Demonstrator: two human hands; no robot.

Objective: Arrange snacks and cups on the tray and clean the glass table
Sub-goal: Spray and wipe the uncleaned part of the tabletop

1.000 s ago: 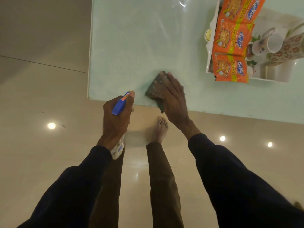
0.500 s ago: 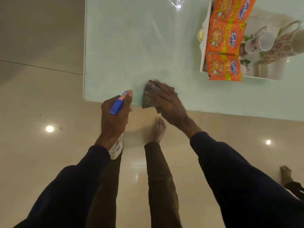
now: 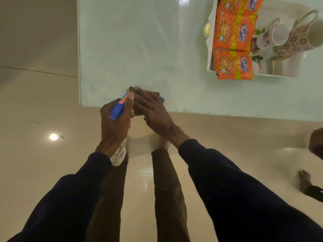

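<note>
Cloth (image 3: 131, 88) under the flat right hand (image 3: 152, 109) now lies further left along the table's (image 3: 139, 41) near edge, beside the left hand (image 3: 115, 126) gripping the spray bottle (image 3: 118, 109); wiping continues.

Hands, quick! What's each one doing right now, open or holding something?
Left hand: grips the spray bottle.
Right hand: open, fingers flat, pressing the cloth on the glass table.

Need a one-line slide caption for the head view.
Right hand presses a dark cloth onto the pale green glass table near its edge; left hand grips a blue-topped clear spray bottle.
</note>
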